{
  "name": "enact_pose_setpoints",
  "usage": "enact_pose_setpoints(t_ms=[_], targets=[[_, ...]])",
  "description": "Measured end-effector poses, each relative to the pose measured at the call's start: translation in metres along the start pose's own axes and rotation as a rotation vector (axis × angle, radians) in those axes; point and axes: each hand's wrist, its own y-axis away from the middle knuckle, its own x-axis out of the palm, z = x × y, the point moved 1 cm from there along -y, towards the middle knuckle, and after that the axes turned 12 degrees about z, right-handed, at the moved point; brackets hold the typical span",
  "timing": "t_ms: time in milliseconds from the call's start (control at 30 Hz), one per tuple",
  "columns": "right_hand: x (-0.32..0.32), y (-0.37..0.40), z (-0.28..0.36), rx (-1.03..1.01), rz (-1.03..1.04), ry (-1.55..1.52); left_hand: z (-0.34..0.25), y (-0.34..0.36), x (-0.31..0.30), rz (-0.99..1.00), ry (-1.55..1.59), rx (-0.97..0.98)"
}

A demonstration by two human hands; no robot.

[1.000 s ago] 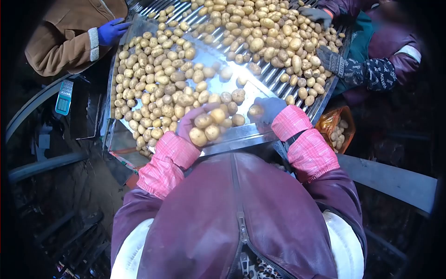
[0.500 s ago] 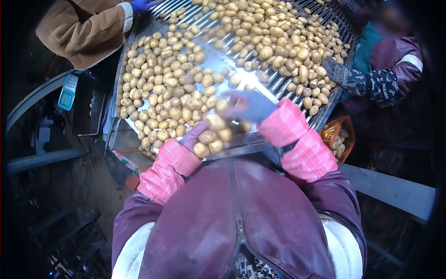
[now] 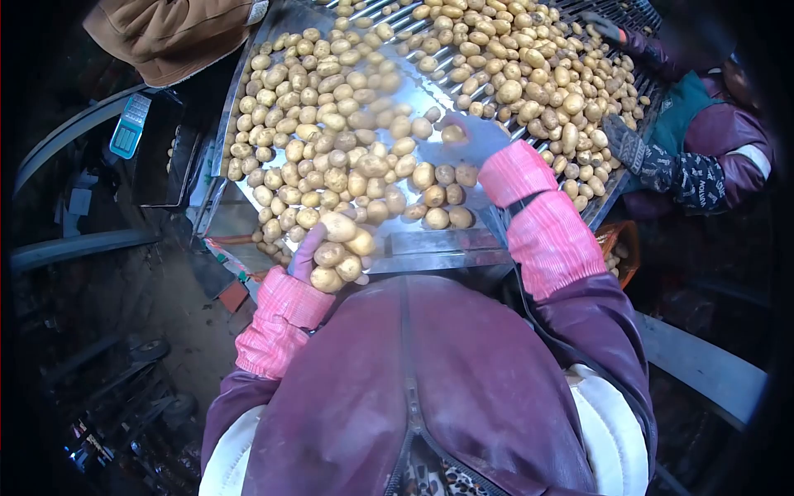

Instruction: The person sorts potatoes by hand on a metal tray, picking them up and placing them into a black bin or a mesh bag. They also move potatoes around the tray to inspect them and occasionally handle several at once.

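Note:
My left hand [image 3: 307,253], in a thin lilac glove, cradles a handful of several potatoes [image 3: 337,250] at the front left of the metal sorting table [image 3: 447,241]. Farther right, over the bare strip of metal, my right hand [image 3: 473,140] wears a grey-blue glove and is smeared by motion. A single potato [image 3: 452,134] shows at its thumb and fingers; I cannot tell whether the hand grips it. Loose potatoes [image 3: 331,157] spread over the table's left half, and a small group [image 3: 447,197] lies just below my right hand.
A large potato heap [image 3: 538,74] covers the metal rollers [image 3: 389,15] behind. At right, a person's patterned glove [image 3: 626,142] touches the heap; another gloved hand [image 3: 604,26] is farther back. A brown coat [image 3: 174,37] borders the left. An orange container [image 3: 622,248] holds potatoes.
My left hand has moved left and slightly down with its potatoes. My right hand has shifted up and right, away from the left one. The view has shifted slightly.

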Motion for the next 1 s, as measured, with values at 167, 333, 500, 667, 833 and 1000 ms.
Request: enact_pose_setpoints(t_ms=[167, 333, 500, 667, 833, 1000], targets=[[0.044, 0.012, 0.026, -0.088, 0.030, 0.438, -0.004, -0.007, 0.008, -0.117, 0.047, 0.039], [0.021, 0.011, 0.066, 0.264, 0.363, -0.321, -0.002, -0.012, -0.014, -0.020, -0.096, -0.091], [0.039, -0.026, 0.034, 0.154, 0.422, 0.141, 0.004, -0.006, -0.015, 0.038, -0.055, -0.124], [0.002, 0.008, 0.066, -0.007, 0.406, 0.411, 0.011, 0.005, -0.006, -0.027, -0.048, -0.077], [0.028, 0.071, 0.012, -0.181, 0.200, -0.920, 0.035, 0.006, 0.022, -0.033, -0.052, -0.088], [0.063, 0.207, -0.008, -0.119, 0.282, -1.395, 0.084, -0.017, 0.047, 0.054, -0.056, -0.417]])
